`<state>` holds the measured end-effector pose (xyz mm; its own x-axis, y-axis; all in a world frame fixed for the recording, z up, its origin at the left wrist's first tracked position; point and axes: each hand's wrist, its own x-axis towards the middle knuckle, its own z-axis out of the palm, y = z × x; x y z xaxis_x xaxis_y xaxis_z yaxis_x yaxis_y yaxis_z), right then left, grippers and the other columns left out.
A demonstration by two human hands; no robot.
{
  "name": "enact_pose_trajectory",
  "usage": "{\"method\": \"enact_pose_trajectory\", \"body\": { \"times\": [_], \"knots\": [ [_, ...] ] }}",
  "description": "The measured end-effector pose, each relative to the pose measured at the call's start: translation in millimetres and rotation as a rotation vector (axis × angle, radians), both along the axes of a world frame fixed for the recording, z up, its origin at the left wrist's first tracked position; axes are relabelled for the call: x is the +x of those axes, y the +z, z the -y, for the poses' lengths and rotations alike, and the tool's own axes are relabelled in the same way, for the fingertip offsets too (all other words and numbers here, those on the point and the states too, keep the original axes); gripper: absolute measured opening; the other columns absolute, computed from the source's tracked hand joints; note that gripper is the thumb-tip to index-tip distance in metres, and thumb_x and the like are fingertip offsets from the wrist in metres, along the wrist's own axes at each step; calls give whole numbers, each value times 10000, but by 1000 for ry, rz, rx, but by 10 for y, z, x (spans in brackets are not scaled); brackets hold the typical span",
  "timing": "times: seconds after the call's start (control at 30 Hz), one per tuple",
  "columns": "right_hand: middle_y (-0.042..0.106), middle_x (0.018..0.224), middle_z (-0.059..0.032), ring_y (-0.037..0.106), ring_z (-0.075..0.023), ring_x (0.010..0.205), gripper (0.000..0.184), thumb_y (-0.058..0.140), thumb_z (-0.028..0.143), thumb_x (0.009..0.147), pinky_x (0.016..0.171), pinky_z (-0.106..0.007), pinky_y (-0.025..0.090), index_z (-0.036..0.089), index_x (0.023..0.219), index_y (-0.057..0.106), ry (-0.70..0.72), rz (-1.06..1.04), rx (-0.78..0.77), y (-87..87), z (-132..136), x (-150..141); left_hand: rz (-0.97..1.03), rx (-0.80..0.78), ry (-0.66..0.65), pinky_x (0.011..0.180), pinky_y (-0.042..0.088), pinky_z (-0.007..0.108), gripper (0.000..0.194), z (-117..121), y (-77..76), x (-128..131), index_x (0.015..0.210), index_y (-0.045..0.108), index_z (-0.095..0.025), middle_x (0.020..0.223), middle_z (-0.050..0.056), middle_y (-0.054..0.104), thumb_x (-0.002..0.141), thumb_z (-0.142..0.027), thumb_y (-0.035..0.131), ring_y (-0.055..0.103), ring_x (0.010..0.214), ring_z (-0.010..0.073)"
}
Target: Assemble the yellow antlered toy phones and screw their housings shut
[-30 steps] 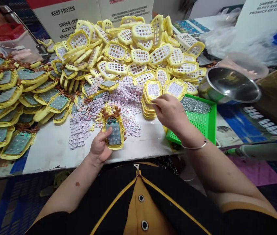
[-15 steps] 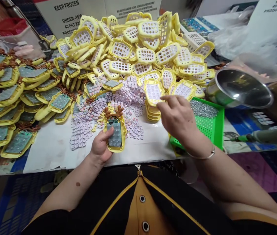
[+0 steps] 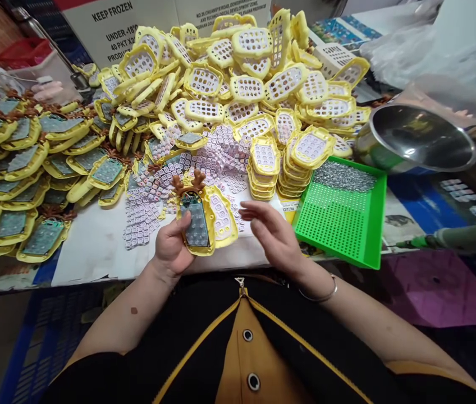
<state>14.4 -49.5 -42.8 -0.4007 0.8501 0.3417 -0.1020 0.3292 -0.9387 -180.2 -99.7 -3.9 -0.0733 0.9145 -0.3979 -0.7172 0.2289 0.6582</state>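
My left hand [image 3: 173,247] is closed round a yellow toy phone half [image 3: 197,224] with brown antlers and a grey-green circuit board, its thumb on the board's edge. Just right of it, a yellow cover with a pale keypad [image 3: 222,216] stands tilted, touching or very near the held half; what supports it is unclear. My right hand [image 3: 278,238] is beside this cover, apart from it, fingers stretched out and holding nothing. Behind the hands, loose pale keypad pieces [image 3: 141,227] cover the table. Two stacks of yellow covers [image 3: 264,157] rise beyond my right hand.
A green perforated tray [image 3: 339,219] holding small silvery screws [image 3: 341,177] is at the right, below a steel bowl [image 3: 419,151]. Yellow covers [image 3: 204,81] are heaped at the back. Board-fitted halves [image 3: 13,227] pile up on the left. A screwdriver-like tool [image 3: 452,235] juts in from the right.
My right hand has moved from the cover stack toward my left hand and opened. A keypad cover now stands beside the held phone half. The view has shifted slightly.
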Motion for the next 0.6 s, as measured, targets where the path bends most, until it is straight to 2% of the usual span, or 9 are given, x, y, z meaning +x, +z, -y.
{"method": "enact_pose_trajectory", "body": {
  "times": [0.07,0.1,0.17,0.3,0.5,0.6],
  "knots": [
    [682,1219,-103,672,-221,1060,479,504,583,924,936,-441,558,232,1228,618,199,-163,-563,-80,31,-76,-12,7,-38,1040,501,512,330,9,5,53,814,723,-144,870,96,780,577,-334,850,690,1081,363],
    [689,1219,-99,670,-231,1075,529,511,626,900,949,-452,552,231,1235,615,300,-232,-754,-111,52,-115,-23,10,-63,1027,510,513,351,12,7,81,816,726,-141,854,95,780,556,-335,863,701,1050,363],
    [689,1242,-82,645,-248,1150,572,567,648,855,1004,-468,522,241,1255,602,426,-346,-964,-148,96,-173,-53,14,-105,994,532,504,405,17,10,126,851,735,-137,846,92,779,527,-329,883,721,991,352],
    [672,1297,-51,590,-247,1260,544,604,621,847,1091,-483,459,268,1262,587,498,-445,-1072,-142,146,-186,-93,12,-170,927,568,469,474,27,5,147,908,740,-124,859,98,778,515,-340,897,741,901,324],
    [631,1358,-75,495,-264,1370,615,478,687,876,1147,-528,390,251,1303,556,614,-440,-1097,-123,153,-150,-76,11,-227,901,575,453,455,9,-15,145,879,747,-126,860,104,777,510,-341,902,742,878,316],
    [621,1373,-73,491,-265,1373,624,590,646,831,1159,-520,379,259,1317,543,584,-458,-1095,-157,162,-161,-71,7,-238,927,562,469,452,-5,-22,154,892,742,-114,863,114,775,526,-333,892,738,904,328]
  ]
}}
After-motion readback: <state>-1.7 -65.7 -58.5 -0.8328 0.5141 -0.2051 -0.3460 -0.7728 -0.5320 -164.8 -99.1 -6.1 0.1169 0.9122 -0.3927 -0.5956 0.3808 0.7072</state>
